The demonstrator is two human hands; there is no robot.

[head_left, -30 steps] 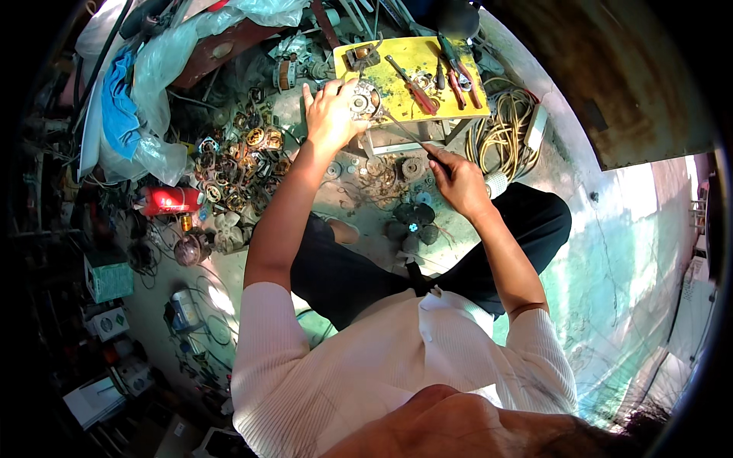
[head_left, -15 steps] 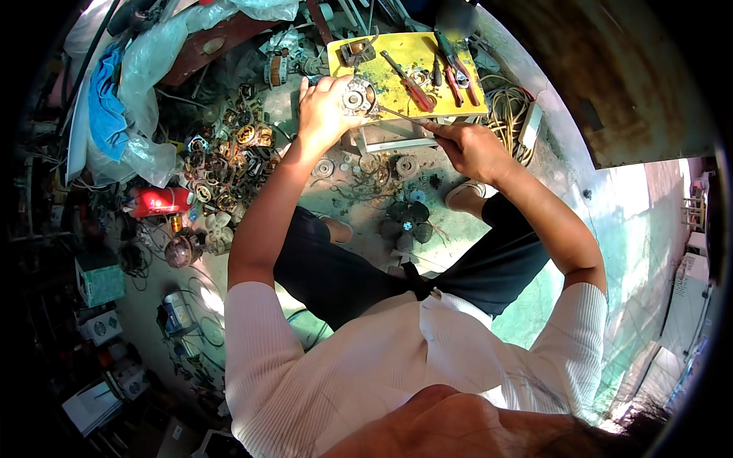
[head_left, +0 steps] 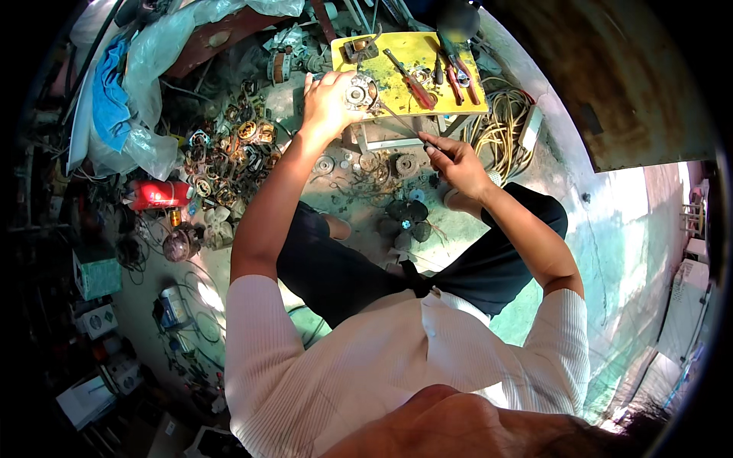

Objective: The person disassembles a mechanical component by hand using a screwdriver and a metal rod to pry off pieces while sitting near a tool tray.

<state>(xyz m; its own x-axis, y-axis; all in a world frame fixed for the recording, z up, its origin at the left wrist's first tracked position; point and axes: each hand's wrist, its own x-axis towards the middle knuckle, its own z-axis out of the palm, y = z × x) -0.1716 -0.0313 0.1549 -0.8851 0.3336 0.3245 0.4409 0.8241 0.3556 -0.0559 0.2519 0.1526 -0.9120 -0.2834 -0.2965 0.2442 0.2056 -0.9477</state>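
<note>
My left hand (head_left: 327,105) is closed around the edge of a round metal motor part (head_left: 361,92), held at the near left corner of a low yellow-topped table (head_left: 393,57). My right hand (head_left: 461,165) grips a screwdriver (head_left: 401,120) by its dark handle. The thin shaft slants up and left, with its tip at or close to the motor part; contact is too small to make out. Beyond, on the tabletop, lie a red-handled tool (head_left: 416,90), red-handled pliers (head_left: 463,85), a small black tool (head_left: 438,70) and a metal core with a coil (head_left: 361,49).
Left of the table, copper-wound motor parts (head_left: 243,141) are heaped on the floor. Black fan blades (head_left: 407,220) and a metal rotor (head_left: 405,165) lie between my feet. Coiled cable (head_left: 500,130) sits to the right, below a rusty panel (head_left: 645,84).
My right hand has come nearer to me and slightly left, so the screwdriver shaft slants more steeply. My left hand still holds the motor part in nearly the same place.
</note>
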